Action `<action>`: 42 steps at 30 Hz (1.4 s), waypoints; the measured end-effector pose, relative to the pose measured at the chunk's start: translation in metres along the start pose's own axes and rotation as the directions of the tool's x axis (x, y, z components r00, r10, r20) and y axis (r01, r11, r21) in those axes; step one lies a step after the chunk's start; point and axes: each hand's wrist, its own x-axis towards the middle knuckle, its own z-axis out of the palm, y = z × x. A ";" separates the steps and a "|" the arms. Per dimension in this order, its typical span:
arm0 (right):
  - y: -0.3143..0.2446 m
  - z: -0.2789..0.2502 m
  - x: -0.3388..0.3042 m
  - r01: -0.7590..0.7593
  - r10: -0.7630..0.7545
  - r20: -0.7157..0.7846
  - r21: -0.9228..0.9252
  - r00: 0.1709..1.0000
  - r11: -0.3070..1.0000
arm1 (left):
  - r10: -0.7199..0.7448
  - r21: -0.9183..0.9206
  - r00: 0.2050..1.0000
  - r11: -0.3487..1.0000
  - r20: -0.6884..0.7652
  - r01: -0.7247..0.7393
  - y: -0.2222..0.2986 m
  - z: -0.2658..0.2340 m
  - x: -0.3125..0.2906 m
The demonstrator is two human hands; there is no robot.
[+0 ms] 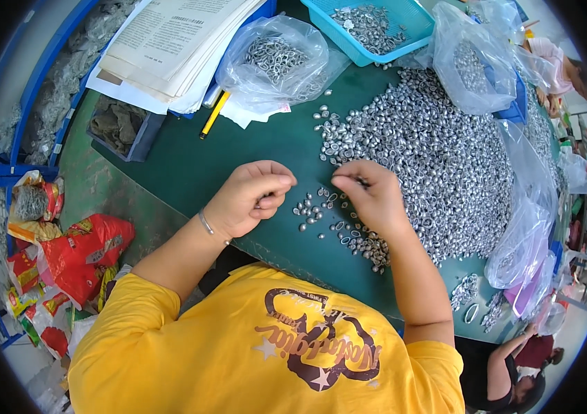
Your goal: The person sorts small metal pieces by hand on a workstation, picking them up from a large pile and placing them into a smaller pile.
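Observation:
My left hand is closed above the green table, thumb pressed to the fingers. Something small and dark shows in its curl, too hidden to name. Across a short gap, my right hand is closed too, thumb against forefinger, with small dark metal pieces partly visible inside its grip. Just beyond and right of that hand spreads a large heap of small silvery oval metal pieces. A few loose pieces lie between the hands. Under my right wrist sits a small cluster of darker, brownish pieces.
A turquoise basket and a clear plastic bag hold more metal pieces. Left of them are a paper stack, a yellow pen and a grey bin. Another bag rests on the heap. People work at right.

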 end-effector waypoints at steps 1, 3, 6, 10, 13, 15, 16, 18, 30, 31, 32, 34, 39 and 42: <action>-0.003 -0.011 -0.006 -0.311 0.304 0.077 0.341 0.950 0.887 | 0.001 -0.003 1.000 1.000 -0.001 -0.001 -0.002 0.003 0.001; -0.004 -0.027 -0.017 -0.459 0.464 0.269 0.809 0.844 0.366 | 0.389 0.751 0.921 0.598 0.034 -0.280 -0.012 0.014 0.005; -0.014 -0.032 -0.028 -0.584 0.543 0.292 0.634 0.787 0.506 | 0.387 0.912 0.895 0.243 0.221 -0.330 -0.012 0.017 0.007; -0.025 -0.003 -0.040 0.074 -0.018 0.213 -0.259 0.977 0.963 | 0.415 0.905 0.807 -0.117 0.419 -0.409 -0.024 0.020 0.014; -0.026 0.005 -0.043 0.144 -0.057 0.212 -0.423 0.976 0.895 | 0.375 0.917 0.840 -0.220 0.393 -0.331 -0.027 0.030 0.014; -0.025 0.005 -0.042 0.189 -0.110 0.199 -0.441 0.974 0.877 | 0.364 0.918 0.849 -0.255 0.382 -0.304 -0.028 0.028 0.014; -0.025 0.002 -0.042 0.191 -0.113 0.199 -0.438 0.974 0.878 | 0.411 0.905 0.807 -0.187 0.425 -0.382 -0.030 0.023 0.017; -0.022 -0.011 -0.041 -0.172 0.150 0.218 0.086 0.964 0.981 | 0.458 0.880 0.760 -0.127 0.462 -0.458 -0.024 0.023 0.017; -0.032 0.013 -0.044 0.136 -0.037 0.256 -0.380 0.966 0.915 | 0.339 0.972 0.918 0.042 0.205 -0.232 -0.019 0.023 -0.011; -0.030 0.011 -0.043 0.135 -0.037 0.254 -0.379 0.966 0.915 | 0.383 0.962 0.882 -0.090 0.273 -0.259 -0.027 0.020 -0.012; -0.028 0.008 -0.041 0.057 -0.006 0.234 -0.213 0.972 0.975 | 0.403 0.953 0.864 -0.152 0.302 -0.262 -0.033 0.018 -0.014; -0.029 -0.004 -0.037 -0.198 0.141 0.255 0.211 0.956 0.957 | 0.434 0.936 0.831 -0.214 0.347 -0.279 -0.039 0.017 -0.013; -0.023 -0.012 -0.025 -0.420 0.287 0.362 0.373 0.887 0.827 | 0.456 0.945 0.835 -0.051 0.309 -0.322 -0.031 0.020 -0.011; -0.029 0.006 -0.017 0.060 -0.048 0.241 -0.044 0.969 0.997 | 0.367 0.819 0.927 0.507 0.076 -0.268 -0.025 0.015 -0.013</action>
